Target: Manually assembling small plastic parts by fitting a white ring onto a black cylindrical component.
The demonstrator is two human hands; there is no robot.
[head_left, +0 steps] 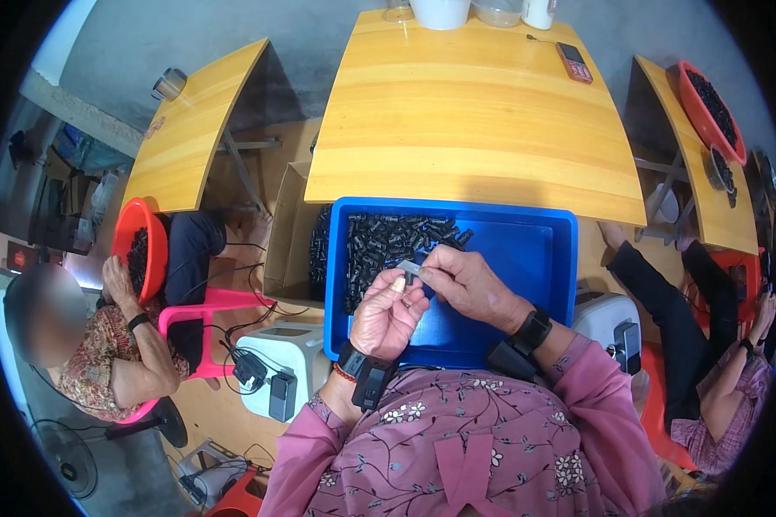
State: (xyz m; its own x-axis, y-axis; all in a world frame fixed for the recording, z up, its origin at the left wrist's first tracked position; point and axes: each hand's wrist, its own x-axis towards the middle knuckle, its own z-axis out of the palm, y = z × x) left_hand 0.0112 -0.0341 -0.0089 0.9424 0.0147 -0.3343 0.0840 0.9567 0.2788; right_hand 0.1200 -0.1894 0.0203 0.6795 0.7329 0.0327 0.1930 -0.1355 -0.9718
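Note:
My left hand (384, 322) and my right hand (474, 284) meet above a blue plastic bin (526, 284). Between their fingertips is a small flat grey piece (409, 267), pinched by my right thumb and fingers. A small dark part (410, 279) shows just under it at my left fingertips; its exact shape is too small to make out. Many small black plastic parts (388, 241) lie heaped in the left portion of the bin. Both wrists wear dark bands with devices on them.
Beyond the bin stands a yellow wooden table (474, 121) with a red phone (574, 63) and a white container (441, 13). A cardboard box (286, 233) is left of the bin. One person with a red basin (140, 250) sits left; another person (733, 405) sits right.

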